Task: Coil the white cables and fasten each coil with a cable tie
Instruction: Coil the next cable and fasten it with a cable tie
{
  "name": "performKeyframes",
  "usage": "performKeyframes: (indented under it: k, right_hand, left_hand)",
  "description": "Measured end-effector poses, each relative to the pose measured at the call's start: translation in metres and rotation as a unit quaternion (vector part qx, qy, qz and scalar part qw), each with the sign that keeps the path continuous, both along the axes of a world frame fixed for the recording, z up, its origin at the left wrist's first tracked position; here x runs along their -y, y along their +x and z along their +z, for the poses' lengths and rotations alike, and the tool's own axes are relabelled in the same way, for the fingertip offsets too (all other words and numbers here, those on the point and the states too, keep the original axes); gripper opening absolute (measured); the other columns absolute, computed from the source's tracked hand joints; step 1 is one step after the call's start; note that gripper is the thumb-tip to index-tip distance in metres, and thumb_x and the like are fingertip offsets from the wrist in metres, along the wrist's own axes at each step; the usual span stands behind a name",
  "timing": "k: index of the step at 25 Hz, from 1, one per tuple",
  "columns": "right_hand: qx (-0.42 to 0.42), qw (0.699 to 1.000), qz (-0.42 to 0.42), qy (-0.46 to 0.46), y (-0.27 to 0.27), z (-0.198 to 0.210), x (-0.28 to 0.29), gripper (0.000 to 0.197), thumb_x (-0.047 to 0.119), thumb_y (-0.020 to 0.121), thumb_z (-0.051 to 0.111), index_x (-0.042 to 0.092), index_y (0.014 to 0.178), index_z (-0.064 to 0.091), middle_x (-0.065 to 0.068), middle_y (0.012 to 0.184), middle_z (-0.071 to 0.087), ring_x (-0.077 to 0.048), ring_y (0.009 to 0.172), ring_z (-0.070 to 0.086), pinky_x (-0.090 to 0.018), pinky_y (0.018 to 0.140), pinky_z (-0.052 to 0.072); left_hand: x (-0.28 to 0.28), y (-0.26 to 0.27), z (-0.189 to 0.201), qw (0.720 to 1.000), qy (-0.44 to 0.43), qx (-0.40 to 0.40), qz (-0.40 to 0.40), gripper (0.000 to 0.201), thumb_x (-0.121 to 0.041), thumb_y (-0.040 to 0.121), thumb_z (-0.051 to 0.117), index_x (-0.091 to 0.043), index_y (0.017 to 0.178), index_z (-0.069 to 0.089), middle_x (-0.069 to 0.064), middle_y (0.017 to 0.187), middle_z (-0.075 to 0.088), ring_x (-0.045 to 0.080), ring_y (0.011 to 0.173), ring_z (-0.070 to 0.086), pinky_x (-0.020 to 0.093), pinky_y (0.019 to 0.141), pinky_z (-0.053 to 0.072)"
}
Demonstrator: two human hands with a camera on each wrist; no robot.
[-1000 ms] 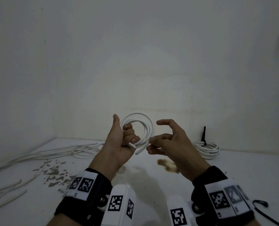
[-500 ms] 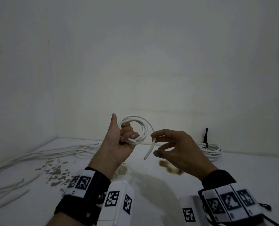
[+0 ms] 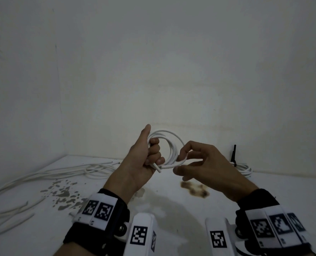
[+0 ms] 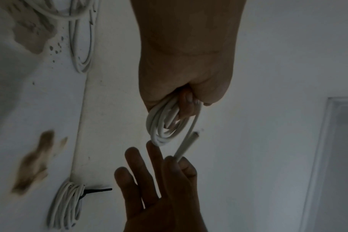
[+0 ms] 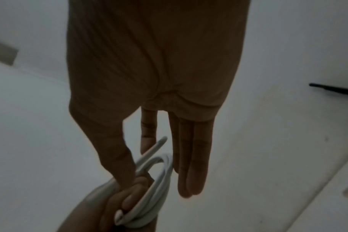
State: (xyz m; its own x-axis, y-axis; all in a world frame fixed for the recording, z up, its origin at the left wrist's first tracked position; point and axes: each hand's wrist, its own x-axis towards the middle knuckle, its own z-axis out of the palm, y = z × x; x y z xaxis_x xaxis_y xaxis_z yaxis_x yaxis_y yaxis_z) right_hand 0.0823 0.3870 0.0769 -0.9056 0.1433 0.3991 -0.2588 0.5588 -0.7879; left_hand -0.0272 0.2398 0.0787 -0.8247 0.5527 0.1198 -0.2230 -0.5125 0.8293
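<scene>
At the bottom of the head view sit the two wrist bands with their black-and-white markers. Just above them, at mid-frame, the left hand (image 3: 140, 159) has its fingers curled round one side of a small coil (image 3: 169, 145) of white cable, thumb pointing up, so the loops stand upright in the air over the table (image 3: 172, 209). One cut end pokes out below the left fingers. To its right, the right hand (image 3: 207, 163) pinches the free tail (image 3: 181, 162) of the same cable between thumb and forefinger, the other fingers straight and spread, as the left wrist view shows.

The cable looks light and fairly stiff: the loops hold a round shape and the tail stays nearly straight where it is free. I judge it will spring open if the left grip slackens, so the bundle is best held where the turns cross, with the tail laid along them before a tie goes round. The smooth jacket may slide between the fingers.

Farther back, a brown stain (image 3: 194, 188) marks the table at centre and grey flecks lie at lower left. Loose white cables (image 3: 42, 175) trail along the left side toward the wall. At the right, against the wall, lies a finished coil (image 3: 243, 168) bound with a black cable tie (image 3: 234, 154) whose tail stands up.
</scene>
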Motion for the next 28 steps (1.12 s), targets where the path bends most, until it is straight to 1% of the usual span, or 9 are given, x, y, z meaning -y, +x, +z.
performKeyframes:
  k: [2,9,14,16,18,21,23,25,28]
  right_hand:
    - [0.000,1.000,0.013,-0.023,0.001,0.001,-0.001,0.021,0.003,0.075,0.080,0.009,0.089,0.065,-0.005,0.094,0.074,-0.028,0.076,0.075,-0.047,0.076,0.062]
    - [-0.025,0.999,-0.004,-0.041,0.002,0.004,-0.010,0.029,-0.004,0.095,0.054,0.017,0.104,0.072,-0.007,0.100,0.073,-0.026,0.078,0.075,-0.037,0.063,0.062]
    - [-0.124,0.981,-0.043,-0.141,0.001,0.008,-0.008,0.025,-0.004,0.094,0.060,0.013,0.110,0.053,-0.011,0.094,0.076,-0.029,0.074,0.075,-0.037,0.064,0.062]
    - [-0.145,0.967,-0.006,-0.208,0.003,0.012,-0.003,0.025,-0.003,0.091,0.065,0.007,0.114,0.058,-0.010,0.095,0.077,-0.030,0.079,0.076,-0.034,0.065,0.062]
    - [-0.154,0.962,0.009,-0.227,0.002,0.013,0.004,0.021,-0.005,0.088,0.068,0.000,0.108,0.065,-0.010,0.094,0.078,-0.030,0.083,0.075,-0.033,0.070,0.062]
    - [-0.168,0.968,-0.017,-0.183,-0.007,0.003,0.018,0.015,0.001,0.084,0.075,0.007,0.097,0.070,-0.006,0.090,0.078,-0.024,0.085,0.074,-0.035,0.077,0.061]
    - [-0.174,0.975,-0.056,-0.124,-0.012,-0.002,0.022,0.010,0.013,0.081,0.080,0.016,0.087,0.073,0.000,0.087,0.076,-0.017,0.084,0.069,-0.030,0.074,0.056]
    - [-0.175,0.975,-0.057,-0.128,-0.014,-0.004,0.023,0.007,0.017,0.081,0.080,0.019,0.083,0.073,0.001,0.084,0.074,-0.011,0.079,0.065,-0.021,0.067,0.048]
    - [-0.171,0.974,-0.057,-0.139,-0.015,-0.006,0.022,0.009,0.018,0.081,0.080,0.022,0.081,0.072,0.002,0.087,0.073,-0.013,0.083,0.065,-0.023,0.069,0.048]
  left_hand:
    - [-0.001,0.001,0.002,1.000,0.010,0.001,-0.003,0.047,-0.051,0.098,0.047,-0.019,0.064,0.041,-0.007,0.047,0.019,0.009,0.033,0.016,0.022,0.038,0.030]
    - [0.004,-0.001,0.003,1.000,0.005,0.016,-0.018,0.046,-0.047,0.097,0.047,-0.019,0.062,0.038,-0.008,0.045,0.016,0.007,0.030,0.015,0.021,0.033,0.027]
    - [-0.001,0.005,0.004,0.999,-0.029,-0.010,0.023,0.046,-0.049,0.097,0.046,-0.020,0.062,0.039,-0.008,0.045,0.017,0.009,0.032,0.015,0.020,0.035,0.027]
    - [-0.003,0.005,0.002,0.997,-0.047,-0.019,0.064,0.047,-0.051,0.097,0.047,-0.020,0.062,0.040,-0.007,0.047,0.018,0.010,0.035,0.015,0.023,0.037,0.028]
    - [-0.005,0.004,0.000,0.994,-0.067,-0.026,0.084,0.048,-0.054,0.097,0.045,-0.020,0.063,0.042,-0.006,0.049,0.019,0.011,0.037,0.016,0.024,0.038,0.030]
    - [-0.005,0.005,-0.003,0.993,-0.079,-0.030,0.080,0.051,-0.056,0.098,0.041,-0.019,0.063,0.043,-0.006,0.049,0.020,0.011,0.037,0.017,0.024,0.039,0.029]
    - [-0.005,0.006,-0.005,0.994,-0.084,-0.034,0.068,0.052,-0.057,0.098,0.039,-0.019,0.063,0.043,-0.006,0.049,0.020,0.010,0.037,0.015,0.024,0.040,0.028]
    - [-0.006,0.007,-0.006,0.995,-0.076,-0.035,0.057,0.052,-0.057,0.098,0.037,-0.019,0.063,0.043,-0.006,0.048,0.019,0.010,0.037,0.014,0.024,0.040,0.028]
    - [-0.007,0.007,-0.004,0.997,-0.062,-0.035,0.038,0.054,-0.058,0.098,0.036,-0.019,0.062,0.042,-0.006,0.047,0.019,0.010,0.035,0.014,0.024,0.039,0.029]
